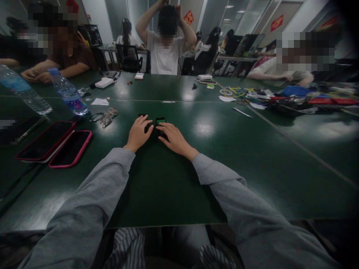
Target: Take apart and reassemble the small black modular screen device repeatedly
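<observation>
A dark green table [224, 168] fills the frame. At left lie two pink-cased phones [56, 144], with two water bottles [68, 93] above them and a pair of glasses [108, 116] nearer the middle. At centre, the left hand [138, 132] and right hand [172, 137] rest palm-down, fingers loosely spread — touching a small black device [160, 121] with a green-lit face, gripping nothing.

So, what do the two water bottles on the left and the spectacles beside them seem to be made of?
The two clear water bottles look like thin transparent plastic, glossy: the table shows through them, and one has a blue cap. The thin-rimmed spectacles seem to have a slim metal frame with clear lenses, though the blur leaves plastic possible. Both lie on the dark green glossy table.
</observation>
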Action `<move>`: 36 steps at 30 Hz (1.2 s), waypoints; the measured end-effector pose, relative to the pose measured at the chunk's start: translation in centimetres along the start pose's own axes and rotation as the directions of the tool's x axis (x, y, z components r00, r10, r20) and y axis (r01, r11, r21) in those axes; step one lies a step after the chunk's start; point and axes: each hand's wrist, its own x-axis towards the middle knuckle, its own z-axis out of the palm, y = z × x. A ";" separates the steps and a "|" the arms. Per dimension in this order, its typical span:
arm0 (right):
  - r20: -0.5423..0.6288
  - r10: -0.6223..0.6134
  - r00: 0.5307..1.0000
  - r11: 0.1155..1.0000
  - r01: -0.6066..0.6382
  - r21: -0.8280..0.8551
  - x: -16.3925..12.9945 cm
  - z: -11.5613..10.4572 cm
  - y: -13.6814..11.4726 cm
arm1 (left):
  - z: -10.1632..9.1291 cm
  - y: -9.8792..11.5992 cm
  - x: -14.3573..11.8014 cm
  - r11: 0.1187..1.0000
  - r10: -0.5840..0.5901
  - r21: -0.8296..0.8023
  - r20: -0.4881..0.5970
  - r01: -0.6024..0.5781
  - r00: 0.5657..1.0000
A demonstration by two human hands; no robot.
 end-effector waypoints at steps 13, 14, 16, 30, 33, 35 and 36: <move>-0.030 -0.006 1.000 1.000 0.005 -0.030 0.0 0.3 0.2 | -0.1 1.6 -0.1 0.998 0.056 0.007 0.076 -0.057 0.995; -0.036 0.004 0.999 1.000 -0.005 -0.029 0.0 0.4 0.3 | 0.0 1.9 -0.2 0.998 0.065 0.011 0.084 -0.066 0.994; -0.050 0.025 0.998 0.999 -0.027 -0.027 0.1 0.5 0.5 | 0.1 2.2 -0.2 0.997 0.074 0.022 0.097 -0.076 0.993; -0.072 0.031 0.997 0.999 -0.032 -0.014 -0.1 0.6 0.6 | 0.4 0.5 0.1 0.941 -0.197 -0.299 -0.107 0.158 0.974; -0.070 0.030 0.997 0.999 -0.031 -0.017 -0.1 0.5 0.6 | 1.1 -0.7 0.1 0.937 -0.228 -0.295 -0.110 0.187 0.968; -0.067 0.035 0.997 0.999 -0.036 -0.010 -0.1 0.6 0.6 | 1.7 -1.4 0.1 0.940 -0.226 -0.282 -0.096 0.191 0.969; -0.064 0.036 0.997 0.999 -0.037 -0.005 -0.1 0.6 0.6 | 2.0 -1.8 0.1 0.940 -0.225 -0.280 -0.087 0.193 0.971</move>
